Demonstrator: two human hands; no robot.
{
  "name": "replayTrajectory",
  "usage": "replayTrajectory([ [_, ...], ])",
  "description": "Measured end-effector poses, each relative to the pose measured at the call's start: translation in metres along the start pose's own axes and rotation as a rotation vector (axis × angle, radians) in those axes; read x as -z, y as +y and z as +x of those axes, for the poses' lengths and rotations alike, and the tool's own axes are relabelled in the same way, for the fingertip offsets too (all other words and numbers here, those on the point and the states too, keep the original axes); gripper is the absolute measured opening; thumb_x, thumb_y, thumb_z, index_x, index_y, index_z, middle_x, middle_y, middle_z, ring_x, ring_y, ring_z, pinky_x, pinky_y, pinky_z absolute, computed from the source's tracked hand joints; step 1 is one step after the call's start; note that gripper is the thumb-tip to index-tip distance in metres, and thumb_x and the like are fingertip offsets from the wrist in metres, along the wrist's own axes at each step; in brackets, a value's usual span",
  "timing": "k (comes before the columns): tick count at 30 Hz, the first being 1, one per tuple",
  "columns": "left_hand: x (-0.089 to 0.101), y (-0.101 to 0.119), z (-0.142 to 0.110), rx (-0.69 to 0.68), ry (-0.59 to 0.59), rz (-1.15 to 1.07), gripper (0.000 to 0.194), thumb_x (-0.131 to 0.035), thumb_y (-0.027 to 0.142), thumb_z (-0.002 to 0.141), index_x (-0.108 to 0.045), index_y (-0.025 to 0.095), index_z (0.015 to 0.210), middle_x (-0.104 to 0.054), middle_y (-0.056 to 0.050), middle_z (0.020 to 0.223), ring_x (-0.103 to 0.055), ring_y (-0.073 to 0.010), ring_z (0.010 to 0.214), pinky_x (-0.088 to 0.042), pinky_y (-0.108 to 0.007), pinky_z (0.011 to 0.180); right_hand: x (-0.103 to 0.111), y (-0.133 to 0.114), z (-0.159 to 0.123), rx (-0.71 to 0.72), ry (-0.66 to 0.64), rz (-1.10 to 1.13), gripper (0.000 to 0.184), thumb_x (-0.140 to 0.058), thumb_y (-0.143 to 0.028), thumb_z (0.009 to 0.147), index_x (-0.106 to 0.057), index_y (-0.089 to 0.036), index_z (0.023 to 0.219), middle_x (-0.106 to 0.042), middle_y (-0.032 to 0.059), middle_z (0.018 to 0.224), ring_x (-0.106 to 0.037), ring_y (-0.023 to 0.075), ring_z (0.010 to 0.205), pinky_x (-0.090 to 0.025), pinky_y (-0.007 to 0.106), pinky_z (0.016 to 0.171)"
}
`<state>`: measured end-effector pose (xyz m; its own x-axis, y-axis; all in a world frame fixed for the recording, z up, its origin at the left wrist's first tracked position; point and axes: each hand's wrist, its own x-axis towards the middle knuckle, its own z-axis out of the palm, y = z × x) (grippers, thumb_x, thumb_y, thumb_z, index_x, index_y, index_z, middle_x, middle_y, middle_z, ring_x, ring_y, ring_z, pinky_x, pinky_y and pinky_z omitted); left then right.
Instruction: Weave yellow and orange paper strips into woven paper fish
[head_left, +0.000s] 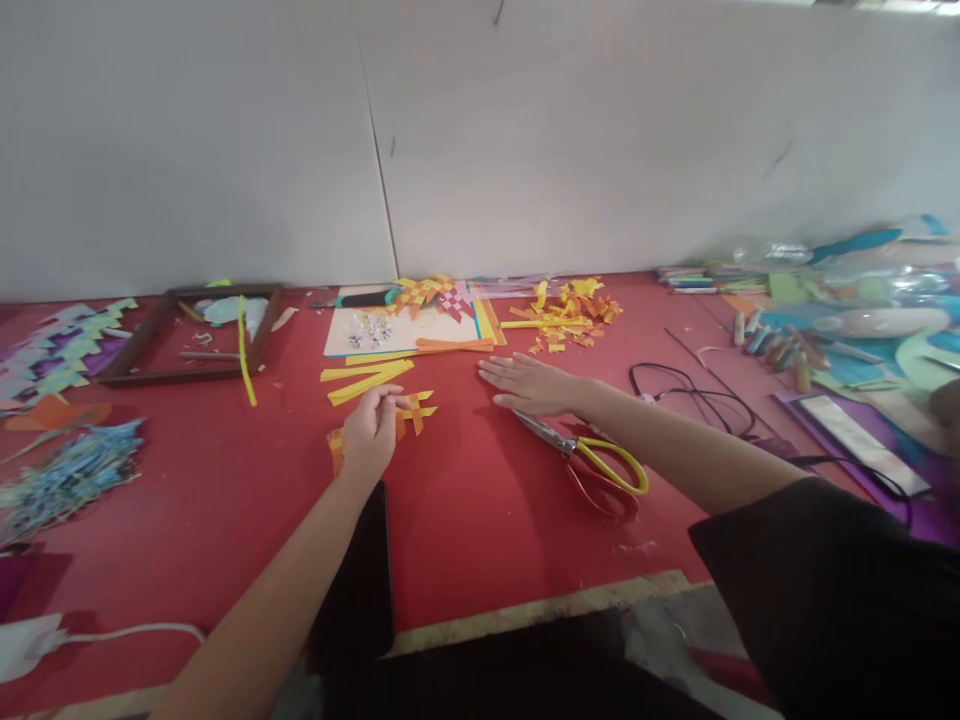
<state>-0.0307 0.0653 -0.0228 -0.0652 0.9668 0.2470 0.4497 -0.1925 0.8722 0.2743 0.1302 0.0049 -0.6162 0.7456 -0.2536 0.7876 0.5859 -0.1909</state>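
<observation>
1. Left of the frame's centre, the left hand [373, 428] curled over woven paper [418, 412], hiding its middle; any grip was impossible to tell.
2. At centre, the right hand [531, 385] lay flat, fingers extended, holding nothing, by the scissors [567, 447].
3. Bottom left of centre, a forearm [262, 600] partly hid a dark slab [361, 590].

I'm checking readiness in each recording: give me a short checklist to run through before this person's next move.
1. Left hand on the woven strip: ok, fingers closed at it.
2. Right hand flat: ok, palm down.
3. Anything under that palm: cannot tell, hidden.
4. Scissors well away from the right hand: not ok, blades reach right up to it.
5. Yellow strips nearby: ok, just beyond the left hand.
6. Weave tight: cannot tell, partly covered.
</observation>
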Motion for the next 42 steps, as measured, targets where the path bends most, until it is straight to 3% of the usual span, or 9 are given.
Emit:
replayTrajectory([
  [9,0.002,0.001,0.005,-0.019,-0.01,0.061,0.03,-0.04,0.041,0.099,-0.058,0.02,0.11,-0.076,-0.009,0.101,-0.072,-0.0216,0.099,-0.055,-0.034,0.087,0.009,0.051,-0.015,-0.393,0.076,-0.046,0.084,-0.027,-0.062,0.097,-0.033,-0.002,0.156,-0.026,0.0242,0.163,-0.022,0.0418,0.153,-0.017,0.064,0.122],
  [14,0.019,-0.007,0.046,0.016,0.027,0.225,0.027,-0.049,0.038,0.093,-0.057,0.019,0.11,-0.071,-0.014,0.116,-0.067,-0.0274,0.113,-0.053,-0.042,0.096,0.017,-0.001,-0.033,-0.286,0.206,-0.041,0.07,-0.047,-0.054,0.096,-0.046,-0.01,0.15,-0.027,0.0172,0.165,-0.021,0.0343,0.155,-0.015,0.053,0.126],
  [16,0.026,-0.013,0.07,0.029,0.057,0.331,0.036,-0.059,0.034,0.084,-0.056,0.014,0.114,-0.065,-0.02,0.126,-0.059,-0.034,0.126,-0.042,-0.05,0.109,0.013,-0.034,-0.046,-0.251,0.284,-0.023,0.061,-0.044,-0.05,0.099,-0.05,-0.014,0.148,-0.032,0.0148,0.164,-0.025,0.0312,0.154,-0.022,0.051,0.126],
  [21,0.024,-0.025,0.125,0.072,0.061,0.527,0.079,-0.073,0.043,0.073,-0.041,0.008,0.136,-0.045,-0.031,0.149,-0.033,-0.044,0.146,-0.021,-0.06,0.119,-0.024,-0.1,-0.069,-0.045,0.777,0.369,0.029,-0.052,-0.034,0.1,-0.07,-0.02,0.118,-0.068,0.0126,0.132,-0.06,0.0245,0.129,-0.05,0.043,0.108],
  [24,0.015,-0.031,0.145,0.103,0.028,0.577,0.103,-0.08,0.05,0.064,-0.032,0.003,0.142,-0.038,-0.037,0.152,-0.03,-0.049,0.147,-0.021,-0.059,0.119,-0.048,-0.115,-0.068,-0.046,1.012,0.499,0.017,-0.056,-0.022,0.097,-0.072,-0.022,0.1,-0.077,0.0092,0.103,-0.072,0.0227,0.103,-0.058,0.042,0.094],
  [28,0.009,-0.033,0.153,0.091,0.022,0.582,0.105,-0.083,0.045,0.061,-0.031,0.007,0.144,-0.048,-0.032,0.146,-0.045,-0.0451,0.139,-0.027,-0.054,0.118,-0.059,-0.117,-0.063,-0.04,1.08,0.524,0.017,-0.054,-0.018,0.095,-0.07,-0.021,0.092,-0.076,0.0069,0.086,-0.072,0.0205,0.084,-0.059,0.041,0.086],
  [32,0.012,-0.02,0.14,0.056,0.133,0.548,0.107,-0.084,0.04,0.062,-0.027,0.007,0.145,-0.047,-0.03,0.145,-0.044,-0.0451,0.138,-0.027,-0.058,0.117,-0.054,-0.121,-0.066,-0.024,1.064,0.556,0.016,-0.054,-0.019,0.094,-0.07,-0.021,0.09,-0.075,0.0052,0.084,-0.072,0.0195,0.083,-0.059,0.037,0.082],
  [35,0.014,0.0,0.106,-0.019,0.153,0.488,0.105,-0.085,0.04,0.063,-0.026,0.012,0.145,-0.049,-0.025,0.143,-0.05,-0.0414,0.133,-0.034,-0.057,0.114,-0.05,-0.133,-0.074,-0.051,1.016,0.596,0.016,-0.054,-0.017,0.096,-0.069,-0.022,0.097,-0.075,0.0045,0.087,-0.072,0.0175,0.085,-0.059,0.031,0.079],
  [42,0.014,0.064,-0.031,-0.194,-0.158,0.337,0.098,-0.084,0.051,0.069,-0.031,0.021,0.145,-0.05,-0.018,0.144,-0.051,-0.0377,0.132,-0.045,-0.054,0.108,-0.049,-0.146,-0.087,-0.19,0.867,0.703,0.015,-0.057,-0.022,0.095,-0.065,-0.021,0.108,-0.075,0.0051,0.094,-0.072,0.0166,0.087,-0.058,0.029,0.08],
])
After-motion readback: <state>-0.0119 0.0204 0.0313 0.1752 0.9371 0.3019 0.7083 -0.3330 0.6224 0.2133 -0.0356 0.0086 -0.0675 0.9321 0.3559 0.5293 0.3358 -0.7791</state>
